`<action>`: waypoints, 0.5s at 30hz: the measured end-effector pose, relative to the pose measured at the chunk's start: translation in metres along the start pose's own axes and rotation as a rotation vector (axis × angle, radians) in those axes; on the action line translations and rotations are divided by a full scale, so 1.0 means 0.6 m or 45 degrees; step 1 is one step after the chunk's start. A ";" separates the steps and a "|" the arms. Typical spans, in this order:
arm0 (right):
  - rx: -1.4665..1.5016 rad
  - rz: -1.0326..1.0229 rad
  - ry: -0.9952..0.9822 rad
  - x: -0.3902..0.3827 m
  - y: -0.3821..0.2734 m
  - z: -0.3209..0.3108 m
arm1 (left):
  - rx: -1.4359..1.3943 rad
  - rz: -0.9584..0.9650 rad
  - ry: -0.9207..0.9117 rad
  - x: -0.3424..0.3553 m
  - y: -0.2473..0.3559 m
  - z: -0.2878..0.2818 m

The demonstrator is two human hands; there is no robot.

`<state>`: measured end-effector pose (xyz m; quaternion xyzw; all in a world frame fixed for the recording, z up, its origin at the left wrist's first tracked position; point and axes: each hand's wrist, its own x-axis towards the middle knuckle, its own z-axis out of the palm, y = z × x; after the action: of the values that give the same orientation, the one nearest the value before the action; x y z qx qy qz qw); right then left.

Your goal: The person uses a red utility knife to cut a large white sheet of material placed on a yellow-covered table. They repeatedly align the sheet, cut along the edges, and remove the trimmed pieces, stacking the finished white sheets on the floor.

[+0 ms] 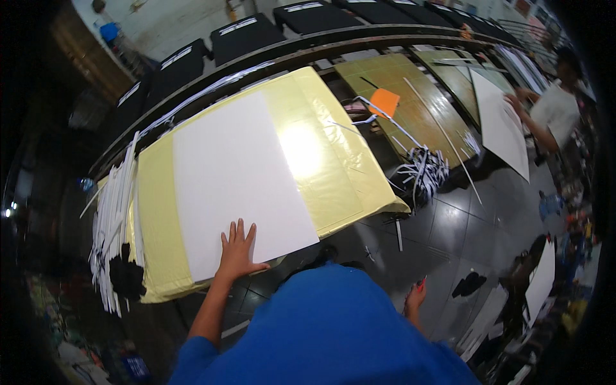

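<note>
White sheet (224, 160): lies flat on a yellow-covered table (157, 224), yellow showing on both sides of it, its near edge toward the person.
Left hand (239, 253): palm down on the sheet, close to the middle of its near edge.
Left fingers (240, 229): straight and spread apart, resting on top of the sheet and pointing toward its far end; most of the sheet stretches beyond them.
Left thumb (260, 267): out to the right, at the near edge; whether its tip passes the edge cannot be told.
Right hand (414, 299): off the table at the right, well apart from the sheet, fingers curled around a small red object (421, 283) whose kind is too small to tell.
White strips (115, 212): piled along the table's left side.
Strip heap (425, 172): black and white, tangled, past the table's right corner.
Orange piece (385, 102): on the brown board (423, 83) beyond.
Co-worker (557, 119): at the far right, hands on another white panel (500, 125).
</note>
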<state>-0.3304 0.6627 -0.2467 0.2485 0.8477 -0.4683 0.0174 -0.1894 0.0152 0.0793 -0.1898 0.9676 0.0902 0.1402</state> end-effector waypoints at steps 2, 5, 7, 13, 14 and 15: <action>0.400 0.210 -0.063 -0.059 -0.141 0.025 | 0.095 -0.011 -0.014 -0.015 0.018 -0.026; 0.408 0.240 -0.042 -0.119 -0.234 0.027 | 0.120 0.021 -0.025 -0.034 0.020 -0.019; 0.418 0.157 -0.053 -0.162 -0.252 0.029 | 0.031 0.065 -0.027 -0.059 0.029 -0.030; 0.360 0.151 -0.122 -0.317 -0.182 -0.036 | -0.061 0.367 0.558 -0.121 -0.015 -0.098; 0.327 0.155 -0.111 -0.339 -0.140 -0.049 | -0.160 0.407 0.723 -0.129 -0.010 -0.133; 0.389 0.176 -0.071 -0.354 -0.089 -0.062 | -0.186 0.437 0.819 -0.135 -0.016 -0.168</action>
<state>-0.1602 0.5836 -0.1284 0.2928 0.7469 -0.5960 0.0351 -0.1373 0.0111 0.1983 -0.0528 0.9710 0.1169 -0.2020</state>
